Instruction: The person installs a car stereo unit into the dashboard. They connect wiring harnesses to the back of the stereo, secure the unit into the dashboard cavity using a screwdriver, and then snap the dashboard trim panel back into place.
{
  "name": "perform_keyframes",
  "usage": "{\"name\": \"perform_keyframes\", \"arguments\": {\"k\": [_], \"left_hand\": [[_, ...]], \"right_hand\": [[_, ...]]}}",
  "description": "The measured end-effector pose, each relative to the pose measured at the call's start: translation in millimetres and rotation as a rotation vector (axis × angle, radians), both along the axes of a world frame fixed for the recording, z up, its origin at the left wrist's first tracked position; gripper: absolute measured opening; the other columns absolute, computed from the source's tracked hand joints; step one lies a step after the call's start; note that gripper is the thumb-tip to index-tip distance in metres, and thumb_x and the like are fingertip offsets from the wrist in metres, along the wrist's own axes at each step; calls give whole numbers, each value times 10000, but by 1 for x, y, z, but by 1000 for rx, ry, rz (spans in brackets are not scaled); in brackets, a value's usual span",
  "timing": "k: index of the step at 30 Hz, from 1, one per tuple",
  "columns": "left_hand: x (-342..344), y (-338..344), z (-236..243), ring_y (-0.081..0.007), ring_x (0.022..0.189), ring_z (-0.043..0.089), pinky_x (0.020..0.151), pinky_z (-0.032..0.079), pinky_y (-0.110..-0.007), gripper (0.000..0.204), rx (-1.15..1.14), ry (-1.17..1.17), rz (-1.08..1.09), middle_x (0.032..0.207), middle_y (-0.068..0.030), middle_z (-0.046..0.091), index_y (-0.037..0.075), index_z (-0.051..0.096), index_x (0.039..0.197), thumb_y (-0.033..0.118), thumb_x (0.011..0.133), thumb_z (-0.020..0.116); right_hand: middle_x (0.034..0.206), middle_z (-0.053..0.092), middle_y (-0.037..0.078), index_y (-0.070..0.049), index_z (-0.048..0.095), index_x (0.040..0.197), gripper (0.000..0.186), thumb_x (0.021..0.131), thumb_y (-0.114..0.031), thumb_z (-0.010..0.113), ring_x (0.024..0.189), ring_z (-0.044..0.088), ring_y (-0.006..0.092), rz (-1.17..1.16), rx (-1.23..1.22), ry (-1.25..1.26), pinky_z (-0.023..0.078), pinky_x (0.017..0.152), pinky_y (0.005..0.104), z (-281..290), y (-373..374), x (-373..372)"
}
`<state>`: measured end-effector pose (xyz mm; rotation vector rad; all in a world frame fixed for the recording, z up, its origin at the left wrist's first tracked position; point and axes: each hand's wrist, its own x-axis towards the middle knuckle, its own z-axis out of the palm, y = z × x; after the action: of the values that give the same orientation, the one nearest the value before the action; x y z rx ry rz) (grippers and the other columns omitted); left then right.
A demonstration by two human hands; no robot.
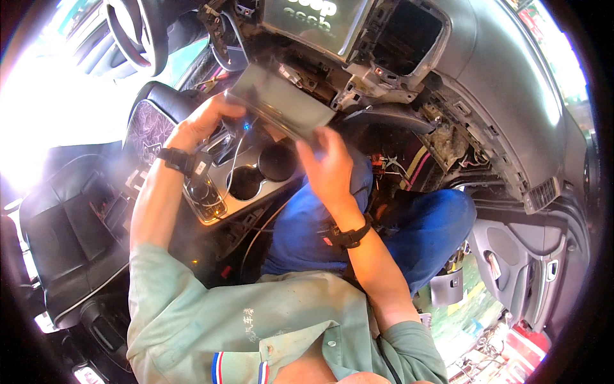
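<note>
Both my hands hold a flat rectangular panel (291, 101) with a glossy, greyish face, slightly blurred by motion. It is tilted over the centre console (259, 203), below the stripped dashboard. My left hand (214, 116) grips its left end, the thumb along the near edge. At the right end, my right hand (329, 165) has its fingers and thumb closed on the near corner. The panel's far side and some fingertips are hidden. Just under it a thin white cable (240, 153) runs near a small blue light on the console.
A lit display (313, 29) stands above, beside an open dashboard cavity (409, 35) with exposed brackets. Cup holders (245, 184) lie below the panel. The steering wheel (157, 45) is upper left, a black seat (70, 233) left, and an open door (515, 256) right. Loose wires (396, 165) hang in the footwell.
</note>
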<state>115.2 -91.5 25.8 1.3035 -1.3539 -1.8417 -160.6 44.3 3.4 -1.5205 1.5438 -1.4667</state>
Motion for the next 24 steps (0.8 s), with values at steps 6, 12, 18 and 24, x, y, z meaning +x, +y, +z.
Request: {"name": "perform_keyframes", "arguments": {"k": [6, 12, 18, 24], "left_hand": [[-44, 13, 49, -219, 1362, 347, 1129, 234, -375, 720, -15, -265, 41, 1404, -144, 498, -31, 442, 1404, 482, 924, 604], [-42, 5, 38, -231, 1300, 431, 1112, 270, -327, 689, -167, -446, 22, 1375, -148, 514, -44, 510, 1342, 527, 957, 524], [-20, -17, -5, -156, 1044, 524, 980, 359, -317, 555, -219, -393, 232, 1130, -59, 638, 6, 615, 1253, 476, 974, 518], [-49, -11, 15, -182, 900, 575, 815, 427, -326, 359, -293, -419, 382, 942, -80, 660, 10, 665, 978, 350, 920, 565]], "right_hand": [[1065, 633, 221, 18, 605, 1018, 347, 790, -187, 768, 984, 614, 379, -44, -35, 202, 498, 855, 425, -2, -9, -7], [921, 658, 178, 1, 637, 894, 253, 773, -176, 771, 910, 622, 372, 48, -45, 148, 501, 805, 438, 12, 6, -5], [892, 662, 168, -31, 648, 812, 216, 758, -181, 793, 909, 632, 360, 77, -27, 107, 508, 796, 411, 14, 11, -5], [869, 668, 161, -28, 642, 774, 220, 756, -178, 803, 946, 638, 350, 20, -50, -5, 510, 813, 402, 11, 13, -7]]}}
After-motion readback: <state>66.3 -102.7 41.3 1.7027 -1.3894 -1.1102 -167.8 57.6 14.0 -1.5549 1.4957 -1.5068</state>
